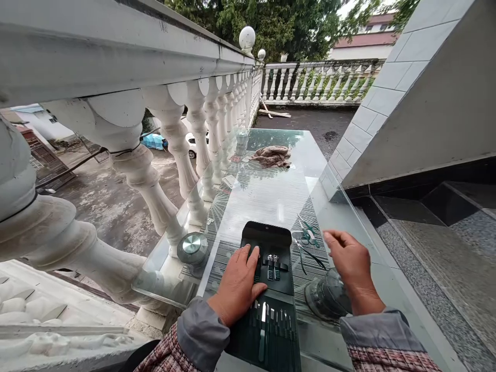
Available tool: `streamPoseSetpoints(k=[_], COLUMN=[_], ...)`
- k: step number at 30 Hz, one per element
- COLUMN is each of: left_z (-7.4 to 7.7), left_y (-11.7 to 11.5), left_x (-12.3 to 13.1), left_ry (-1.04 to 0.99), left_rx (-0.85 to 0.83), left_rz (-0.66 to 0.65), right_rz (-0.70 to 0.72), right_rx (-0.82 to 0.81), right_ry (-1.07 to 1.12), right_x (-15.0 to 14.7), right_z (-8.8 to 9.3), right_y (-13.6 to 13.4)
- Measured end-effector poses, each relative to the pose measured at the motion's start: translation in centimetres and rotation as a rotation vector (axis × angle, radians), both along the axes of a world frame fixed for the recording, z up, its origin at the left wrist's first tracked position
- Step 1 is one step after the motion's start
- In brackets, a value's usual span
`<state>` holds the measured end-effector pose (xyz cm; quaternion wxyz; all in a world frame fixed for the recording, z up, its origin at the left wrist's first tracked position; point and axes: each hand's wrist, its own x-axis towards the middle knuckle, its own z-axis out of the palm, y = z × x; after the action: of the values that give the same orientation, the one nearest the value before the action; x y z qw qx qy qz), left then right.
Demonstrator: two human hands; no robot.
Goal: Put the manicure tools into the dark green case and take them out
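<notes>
An open black manicure case (pixel 266 235) lies unfolded on the glass table. My left hand (pixel 239 279) rests over its left side, fingers stretched out, covering part of the contents. Two nail clippers (pixel 273 267) are held under a strap in the upper half. Several slim metal tools (pixel 263 323) sit in a row in the lower half. To the right of the case are cuticle nippers (pixel 304 256) and small scissors (pixel 309 235) on the glass. My right hand (pixel 351 258) hovers right of them with curled fingers pressed together; whatever may be inside them is hidden.
The glass table (pixel 267 194) has round supports, one with a metal cap (pixel 191 243). A crumpled brown cloth (pixel 271 156) lies toward its far end. White balusters (pixel 166 124) line the left; stone steps (pixel 445 243) and a tiled wall edge (pixel 372 113) stand at right.
</notes>
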<state>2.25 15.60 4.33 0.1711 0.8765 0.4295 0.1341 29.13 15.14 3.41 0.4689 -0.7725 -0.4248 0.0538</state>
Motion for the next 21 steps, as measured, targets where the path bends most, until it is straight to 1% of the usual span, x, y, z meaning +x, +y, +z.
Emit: streamPoseSetpoints(k=[2,3,6,8,10,13,15,17,18,21], left_z=[0.0,0.0,0.0,0.1,0.1,0.0,0.0,0.0,0.0,0.0], left_y=[0.0,0.1,0.1,0.0,0.0,0.0,0.0,0.0,0.0,0.0], left_x=[0.0,0.1,0.2,0.3,0.3,0.2,0.2,0.2,0.2,0.2], left_ry=[-0.004,-0.004,-0.001,0.001,0.000,-0.004,-0.001,0.003,0.006,0.013], left_rx=[0.006,0.011,0.024,0.030,0.032,0.036,0.033,0.028,0.025,0.031], left_rz=[-0.001,-0.002,-0.008,-0.007,-0.007,-0.011,-0.008,-0.006,-0.007,-0.012], right_rz=[0.060,0.094,0.186,0.223,0.234,0.238,0.252,0.321,0.386,0.639], right_rx=[-0.113,-0.164,-0.281,-0.353,-0.383,-0.345,-0.317,-0.299,-0.293,-0.318], right_ry=[-0.038,-0.094,-0.302,-0.390,-0.449,-0.502,-0.474,-0.369,-0.303,-0.150], right_x=[0.5,0.4,-0.6,-1.3,-1.7,-1.9,-2.0,-2.1,-2.2,-2.8], right_z=[-0.6,-0.8,-1.1,-1.2,-1.4,-1.5,-1.2,-0.5,-0.1,0.8], right_y=[-0.3,-0.5,-1.0,-1.3,-1.4,-1.6,-2.0,-2.6,-3.0,-4.4])
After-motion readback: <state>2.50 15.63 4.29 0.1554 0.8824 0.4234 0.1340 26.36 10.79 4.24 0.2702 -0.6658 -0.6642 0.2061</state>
